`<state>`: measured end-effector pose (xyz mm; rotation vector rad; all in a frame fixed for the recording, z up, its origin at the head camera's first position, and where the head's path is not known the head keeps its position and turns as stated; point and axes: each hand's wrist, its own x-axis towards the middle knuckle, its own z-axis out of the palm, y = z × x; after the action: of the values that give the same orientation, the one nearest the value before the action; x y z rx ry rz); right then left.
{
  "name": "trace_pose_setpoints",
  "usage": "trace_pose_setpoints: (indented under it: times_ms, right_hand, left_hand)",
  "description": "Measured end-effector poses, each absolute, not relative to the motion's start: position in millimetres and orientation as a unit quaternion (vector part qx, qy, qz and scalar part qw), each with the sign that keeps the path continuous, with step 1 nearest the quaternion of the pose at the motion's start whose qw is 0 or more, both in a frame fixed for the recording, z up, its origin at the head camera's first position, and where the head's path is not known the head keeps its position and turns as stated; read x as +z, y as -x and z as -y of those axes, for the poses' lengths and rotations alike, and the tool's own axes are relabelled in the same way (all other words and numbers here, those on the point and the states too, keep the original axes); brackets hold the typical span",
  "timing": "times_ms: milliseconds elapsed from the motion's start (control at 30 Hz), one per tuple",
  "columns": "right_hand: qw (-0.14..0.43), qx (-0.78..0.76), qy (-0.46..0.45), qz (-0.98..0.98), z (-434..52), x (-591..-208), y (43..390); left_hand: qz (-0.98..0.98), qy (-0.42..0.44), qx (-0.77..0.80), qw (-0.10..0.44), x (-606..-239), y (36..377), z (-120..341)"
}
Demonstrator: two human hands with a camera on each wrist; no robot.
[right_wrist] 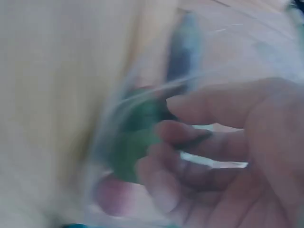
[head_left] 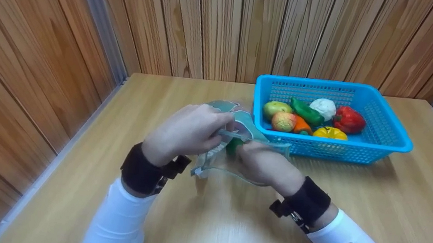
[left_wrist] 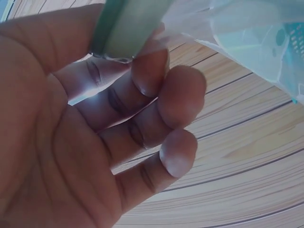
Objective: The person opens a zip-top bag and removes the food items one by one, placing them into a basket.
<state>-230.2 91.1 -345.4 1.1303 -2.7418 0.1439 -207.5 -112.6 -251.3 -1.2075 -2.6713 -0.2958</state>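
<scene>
My left hand (head_left: 219, 132) pinches the rim of a clear plastic bag (head_left: 242, 118) with teal edges, held just above the wooden table. In the left wrist view the fingers (left_wrist: 161, 95) curl under the bag's green strip (left_wrist: 128, 28). My right hand (head_left: 247, 151) sits at the bag's mouth with its fingers curled round a green vegetable (head_left: 233, 144). The blurred right wrist view shows those fingers (right_wrist: 166, 133) on the green vegetable (right_wrist: 135, 142) behind the clear plastic. How far the hand is inside the bag I cannot tell.
A blue plastic basket (head_left: 400, 137) stands just right of the hands, holding a red pepper (head_left: 349, 119), a green pepper (head_left: 305, 111), a white vegetable (head_left: 323, 107) and several other pieces. Wood-panelled walls close the back and left. Bare table (head_left: 397, 212) lies in front.
</scene>
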Motion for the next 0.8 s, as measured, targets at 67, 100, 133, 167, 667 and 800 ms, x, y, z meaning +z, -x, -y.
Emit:
trace_pose_setpoints:
  times_ms: [67,100,133,167,667,800]
  right_hand:
    - [0.097,0.11,-0.4,0.905,-91.8,-333.7,224.7]
    - [0.094,0.142,-0.409,0.897,-92.6,-327.5,221.5]
    - [0.097,0.161,-0.419,0.888,-93.6,-321.3,218.2]
    - [0.1,0.173,-0.432,0.88,-94.9,-315.2,215.1]
    - [0.178,0.483,-0.49,0.703,-158.2,-257.4,204.0]
    - [0.193,0.608,-0.464,0.615,-172.0,-252.3,205.8]
  left_hand:
    - [0.905,0.402,-0.101,0.096,-251.1,208.3,112.8]
    - [0.906,0.4,-0.102,0.096,-251.0,208.7,112.9]
    - [0.907,0.398,-0.103,0.096,-250.9,209.0,112.9]
    - [0.907,0.396,-0.105,0.096,-251.0,209.4,113.2]
    - [0.907,0.394,-0.12,0.093,-252.9,211.7,113.9]
    - [0.906,0.392,-0.119,0.102,-254.5,211.6,114.2]
